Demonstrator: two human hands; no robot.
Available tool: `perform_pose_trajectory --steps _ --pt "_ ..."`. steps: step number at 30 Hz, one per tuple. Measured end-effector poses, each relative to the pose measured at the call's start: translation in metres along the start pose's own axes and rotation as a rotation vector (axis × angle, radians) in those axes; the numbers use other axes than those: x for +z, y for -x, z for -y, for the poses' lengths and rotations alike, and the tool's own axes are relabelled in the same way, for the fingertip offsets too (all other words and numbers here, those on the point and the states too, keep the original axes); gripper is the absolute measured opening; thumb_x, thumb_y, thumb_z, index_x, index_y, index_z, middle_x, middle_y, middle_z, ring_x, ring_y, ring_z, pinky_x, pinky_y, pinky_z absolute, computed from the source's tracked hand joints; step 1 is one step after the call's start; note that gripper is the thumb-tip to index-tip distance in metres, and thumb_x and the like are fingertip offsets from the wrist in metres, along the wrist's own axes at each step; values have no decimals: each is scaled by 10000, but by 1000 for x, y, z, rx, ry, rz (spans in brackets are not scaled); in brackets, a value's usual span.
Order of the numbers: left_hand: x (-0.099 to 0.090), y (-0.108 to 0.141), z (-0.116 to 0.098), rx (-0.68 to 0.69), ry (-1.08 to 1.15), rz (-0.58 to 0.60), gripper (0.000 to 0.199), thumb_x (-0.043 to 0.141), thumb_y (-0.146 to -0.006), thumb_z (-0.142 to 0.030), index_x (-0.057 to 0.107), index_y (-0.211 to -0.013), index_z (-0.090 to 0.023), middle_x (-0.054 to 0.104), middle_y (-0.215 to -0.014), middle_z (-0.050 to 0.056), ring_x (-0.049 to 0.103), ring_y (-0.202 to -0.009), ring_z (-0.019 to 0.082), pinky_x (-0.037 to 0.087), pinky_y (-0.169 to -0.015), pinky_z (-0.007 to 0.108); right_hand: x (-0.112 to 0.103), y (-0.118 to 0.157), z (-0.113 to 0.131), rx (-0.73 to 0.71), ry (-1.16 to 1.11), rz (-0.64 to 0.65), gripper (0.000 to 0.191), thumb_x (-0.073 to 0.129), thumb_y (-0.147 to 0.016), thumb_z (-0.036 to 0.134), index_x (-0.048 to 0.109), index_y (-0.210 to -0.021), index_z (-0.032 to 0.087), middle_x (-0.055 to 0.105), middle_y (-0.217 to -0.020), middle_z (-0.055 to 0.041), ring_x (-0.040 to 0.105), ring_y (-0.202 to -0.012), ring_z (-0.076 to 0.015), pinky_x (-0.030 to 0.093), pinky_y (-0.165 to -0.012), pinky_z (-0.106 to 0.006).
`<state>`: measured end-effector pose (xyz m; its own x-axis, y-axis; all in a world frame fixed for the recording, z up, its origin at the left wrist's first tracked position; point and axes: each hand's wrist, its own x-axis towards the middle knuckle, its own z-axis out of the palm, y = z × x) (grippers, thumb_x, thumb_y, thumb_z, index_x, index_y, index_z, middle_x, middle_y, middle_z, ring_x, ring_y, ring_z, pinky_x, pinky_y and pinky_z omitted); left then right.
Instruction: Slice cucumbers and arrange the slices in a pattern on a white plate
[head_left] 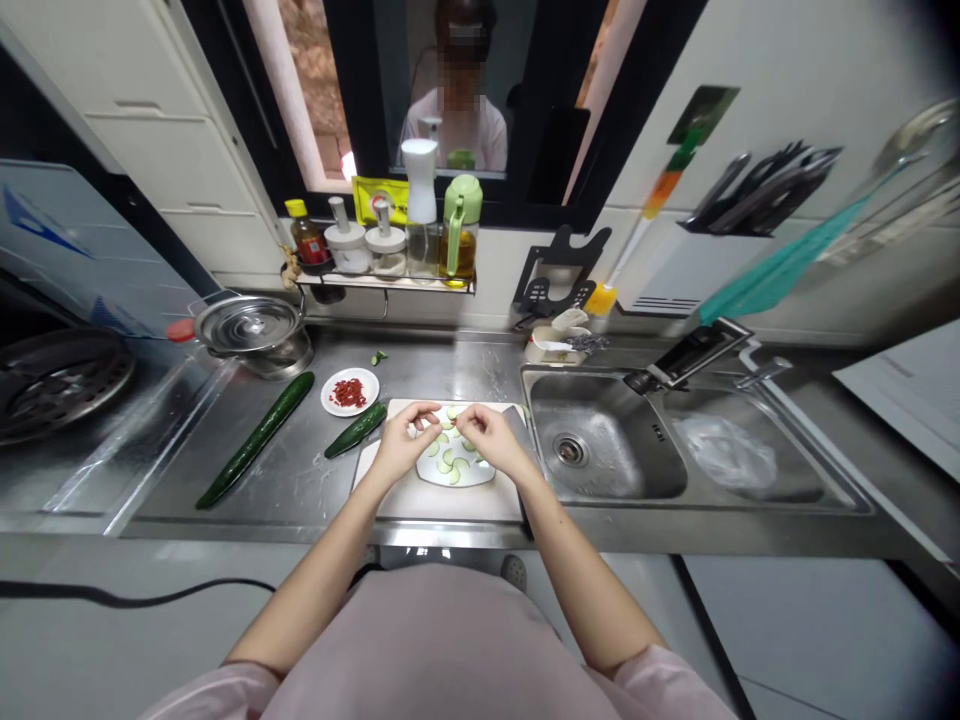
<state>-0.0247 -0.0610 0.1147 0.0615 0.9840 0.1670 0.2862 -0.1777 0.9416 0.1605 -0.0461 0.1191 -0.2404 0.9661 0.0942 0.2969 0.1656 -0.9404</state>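
Observation:
Several pale green cucumber slices point(448, 463) lie on a white plate point(469, 478), which rests on a light cutting board point(405, 503). Over the plate's left side is my left hand point(407, 437), its thumb and fingertips brought together; whatever they pinch is too small to make out. My right hand point(487, 437) is over the right side, fingers pinched, with a tiny reddish bit at the fingertips. The two hands are a short way apart. Left of the board are a cut cucumber point(355, 431) and a small white dish point(328, 393) of chopped red pieces point(349, 393).
A long cucumber point(256, 440) lies on the steel counter at the left, near a lidded pot point(259, 335). Right of the board is a double sink point(611, 435). Bottles and jars stand on a rack point(390, 283) behind. A window reflects a person.

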Motion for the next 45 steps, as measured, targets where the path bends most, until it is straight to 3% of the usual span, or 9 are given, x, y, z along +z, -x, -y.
perform_pose_trajectory --steps 5,9,15,24,45 --pt "10 19 43 -149 -287 47 248 601 -791 -299 672 -1013 -217 681 -809 2 536 -670 139 410 -696 260 12 21 -61 146 174 53 102 532 -760 240 599 -716 177 582 -650 23 480 -599 -109 371 -595 -208" --pt "23 26 58 -200 -454 126 212 588 -811 -292 675 -997 -238 699 -840 -2 586 -736 160 395 -762 287 20 27 -82 211 270 91 84 529 -764 182 603 -727 168 593 -669 12 498 -625 -113 358 -601 -202" --pt "40 23 62 -239 -601 215 186 564 -836 -286 673 -979 -238 711 -915 34 605 -978 226 351 -870 350 29 27 -86 270 373 143 75 548 -786 166 609 -743 161 598 -665 6 494 -627 -113 316 -581 -199" --pt "57 22 69 -233 -676 276 158 555 -836 -278 668 -940 -242 703 -908 45 585 -997 250 317 -868 384 34 27 -90 327 467 166 101 537 -824 190 623 -779 161 638 -725 -31 519 -669 -134 312 -604 -212" --pt "66 20 75 -265 -781 333 197 511 -862 -288 696 -839 -225 693 -932 67 573 -986 237 297 -857 370 38 21 -77 401 755 245 169 499 -879 207 652 -944 173 695 -920 -84 601 -865 -183 293 -624 -244"
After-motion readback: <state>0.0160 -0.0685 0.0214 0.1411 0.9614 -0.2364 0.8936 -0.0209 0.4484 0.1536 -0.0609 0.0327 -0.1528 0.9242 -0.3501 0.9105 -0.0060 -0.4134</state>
